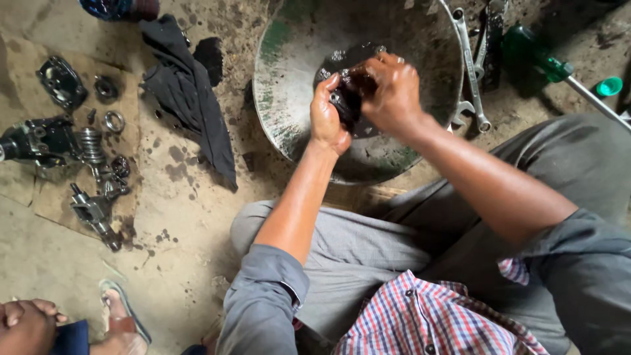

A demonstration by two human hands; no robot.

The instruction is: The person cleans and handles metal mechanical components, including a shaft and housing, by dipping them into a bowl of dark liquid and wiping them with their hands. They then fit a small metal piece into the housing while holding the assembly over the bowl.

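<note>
Grimy metal basin (282,98) (both hands (365,98) gripping oily part (347,98))

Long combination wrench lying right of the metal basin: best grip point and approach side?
Take the wrench by its bare shank near mid-length, coming from above with fingers across it. It lies flat on the floor, ring end nearest the person, the other end up by the basin rim. A dark tool lies close on its right, so the basin side looks freer. Both hands hold a dark oily part.
</note>
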